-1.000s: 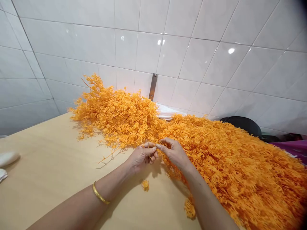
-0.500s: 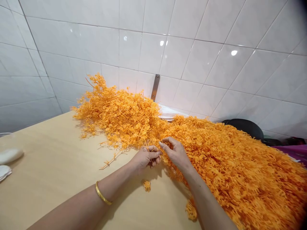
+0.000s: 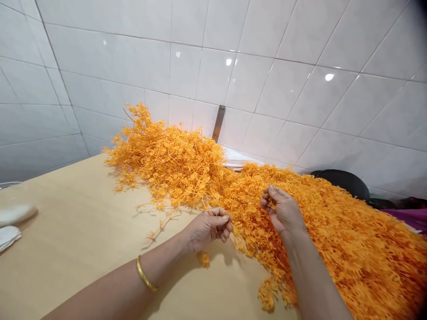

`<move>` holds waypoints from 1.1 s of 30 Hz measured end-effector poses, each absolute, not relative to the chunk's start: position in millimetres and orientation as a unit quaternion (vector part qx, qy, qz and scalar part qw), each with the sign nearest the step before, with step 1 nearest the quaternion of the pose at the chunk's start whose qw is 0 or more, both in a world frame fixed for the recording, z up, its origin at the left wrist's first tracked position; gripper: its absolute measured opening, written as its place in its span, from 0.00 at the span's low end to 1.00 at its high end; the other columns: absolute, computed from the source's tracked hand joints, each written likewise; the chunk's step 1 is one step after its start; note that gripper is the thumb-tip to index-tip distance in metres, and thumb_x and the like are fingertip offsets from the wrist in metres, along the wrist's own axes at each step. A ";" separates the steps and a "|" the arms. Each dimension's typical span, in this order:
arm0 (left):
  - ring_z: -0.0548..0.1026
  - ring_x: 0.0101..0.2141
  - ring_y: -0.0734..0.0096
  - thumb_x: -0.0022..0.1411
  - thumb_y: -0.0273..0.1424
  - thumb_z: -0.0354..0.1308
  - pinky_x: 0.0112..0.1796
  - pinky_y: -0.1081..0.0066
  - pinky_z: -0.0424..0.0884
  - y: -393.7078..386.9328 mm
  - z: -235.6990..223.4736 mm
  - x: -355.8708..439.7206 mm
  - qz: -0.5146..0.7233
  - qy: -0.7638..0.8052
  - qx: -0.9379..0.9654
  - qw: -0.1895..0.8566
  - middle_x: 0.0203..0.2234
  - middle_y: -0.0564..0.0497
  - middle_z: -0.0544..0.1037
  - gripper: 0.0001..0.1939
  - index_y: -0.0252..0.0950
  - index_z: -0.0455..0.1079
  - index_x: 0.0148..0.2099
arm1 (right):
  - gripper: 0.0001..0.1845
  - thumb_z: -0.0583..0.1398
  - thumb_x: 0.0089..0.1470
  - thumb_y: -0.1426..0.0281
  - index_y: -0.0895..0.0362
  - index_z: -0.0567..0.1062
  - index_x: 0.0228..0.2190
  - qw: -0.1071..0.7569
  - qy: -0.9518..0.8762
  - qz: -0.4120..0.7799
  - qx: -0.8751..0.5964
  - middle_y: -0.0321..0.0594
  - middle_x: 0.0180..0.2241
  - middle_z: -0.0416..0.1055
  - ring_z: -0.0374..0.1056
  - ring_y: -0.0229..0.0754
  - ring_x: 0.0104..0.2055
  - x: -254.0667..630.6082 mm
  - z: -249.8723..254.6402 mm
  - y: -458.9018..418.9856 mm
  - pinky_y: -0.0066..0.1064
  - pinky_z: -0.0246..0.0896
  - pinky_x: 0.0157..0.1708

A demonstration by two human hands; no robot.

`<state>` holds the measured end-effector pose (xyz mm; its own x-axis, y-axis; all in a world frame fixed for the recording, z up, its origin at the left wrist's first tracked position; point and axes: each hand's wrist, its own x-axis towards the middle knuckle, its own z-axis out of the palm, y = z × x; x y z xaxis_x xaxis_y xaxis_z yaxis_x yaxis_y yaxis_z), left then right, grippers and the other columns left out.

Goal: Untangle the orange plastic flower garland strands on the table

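My left hand (image 3: 208, 229) is closed in a pinch on a thin orange plastic flower stem, just above the table. It sits at the near edge of a tangled heap of orange plastic flower sprigs (image 3: 173, 160). Further right, my right hand (image 3: 287, 213) is held over a larger heap of orange plastic flower pieces (image 3: 360, 240). Its fingers are closed together; against the orange behind, what they hold cannot be made out. A loose flower piece (image 3: 204, 260) lies just below my left hand, and another small clump (image 3: 267, 294) rests near the front.
The pale wooden table (image 3: 83, 231) runs up to a white tiled wall (image 3: 133, 58). A metal strip (image 3: 219, 124) is fixed to the wall behind the heaps. White items (image 3: 10, 238) lie at the left. A black rounded object (image 3: 347, 183) and purple material (image 3: 405, 220) are at the right.
My right hand has moved away from my left, to the right over the large heap, and its fingers have closed. My left hand has shifted slightly right and down, still pinching the stem.
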<state>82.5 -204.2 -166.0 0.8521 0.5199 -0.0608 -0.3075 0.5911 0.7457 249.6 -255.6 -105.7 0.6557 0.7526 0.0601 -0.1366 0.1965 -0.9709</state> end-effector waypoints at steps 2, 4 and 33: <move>0.68 0.18 0.79 0.49 0.26 0.57 0.21 0.79 0.62 -200.4 -165.9 82.9 0.292 0.166 0.372 0.865 0.19 0.51 0.71 0.05 0.31 0.62 0.28 | 0.13 0.62 0.36 0.64 0.57 0.68 0.27 0.674 -0.331 0.319 -0.578 0.33 0.21 0.64 0.56 0.30 0.19 248.7 -100.2 -259.4 0.24 0.52 0.21; 0.68 0.19 0.79 0.50 0.25 0.56 0.23 0.78 0.63 -195.9 -165.4 82.7 0.328 0.181 0.366 0.852 0.19 0.50 0.71 0.05 0.31 0.62 0.27 | 0.16 0.61 0.38 0.64 0.57 0.69 0.32 0.613 -0.393 0.344 -0.592 0.33 0.21 0.65 0.55 0.30 0.19 242.1 -99.1 -261.3 0.24 0.51 0.20; 0.53 0.12 0.85 0.48 0.40 0.57 0.14 0.79 0.48 -180.4 -168.3 74.4 0.412 0.334 0.450 0.718 0.10 0.58 0.58 0.19 0.34 0.54 0.17 | 0.17 0.54 0.45 0.58 0.58 0.71 0.32 0.225 -0.444 -0.204 -0.843 0.52 0.37 0.63 0.57 0.56 0.41 273.6 -84.3 -286.0 0.43 0.50 0.34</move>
